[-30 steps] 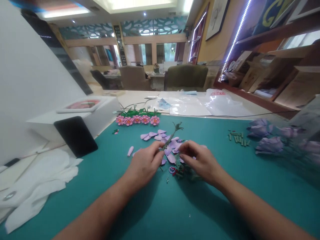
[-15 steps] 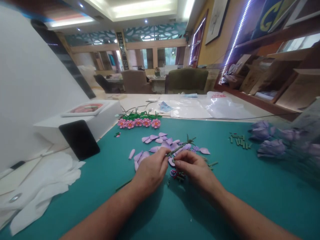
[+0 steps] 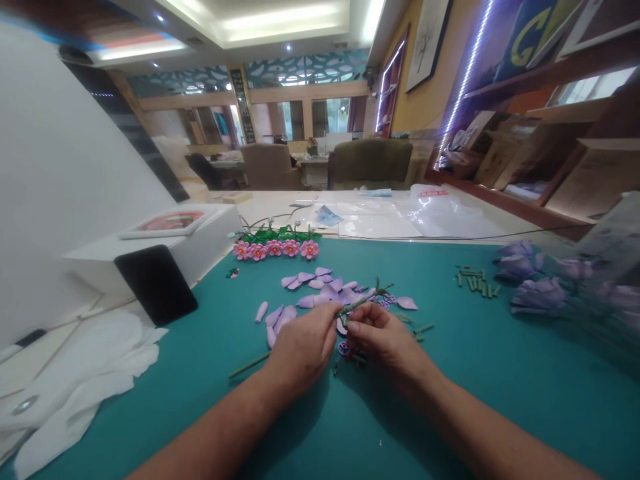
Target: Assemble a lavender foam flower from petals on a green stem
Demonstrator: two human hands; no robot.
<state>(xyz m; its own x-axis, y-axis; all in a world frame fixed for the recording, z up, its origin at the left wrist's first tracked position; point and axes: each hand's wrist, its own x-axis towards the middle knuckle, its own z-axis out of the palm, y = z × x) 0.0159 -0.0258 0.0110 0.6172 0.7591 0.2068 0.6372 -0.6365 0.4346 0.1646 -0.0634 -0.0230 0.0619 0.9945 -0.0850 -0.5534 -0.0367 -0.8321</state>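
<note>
My left hand [image 3: 306, 341] is closed around a green plastic flower stem [image 3: 357, 305], which slants up to the right and ends in a leafy tip. Just right of it, my right hand [image 3: 395, 341] pinches beside the stem; whatever sits between its fingertips is too small and hidden to name. Lilac petals [image 3: 333, 292] lie scattered on the mat beyond both hands. Below the fingertips are a small purple wheel-like piece [image 3: 343, 349] and some dark little parts. Another green stem [image 3: 249, 367] passes beneath my left wrist.
The green mat [image 3: 210, 413] carries a row of pink flowers [image 3: 274, 249], short green pieces [image 3: 477, 283] and finished lilac flowers [image 3: 537, 295] at right. A black tablet-like object [image 3: 156, 285] leans on a white box [image 3: 215, 230] at left, near white tissue [image 3: 100, 373].
Both hands stay close together at the stem, with only slight finger movement. The whole view has shifted a little. The loose stem by my left wrist shows more.
</note>
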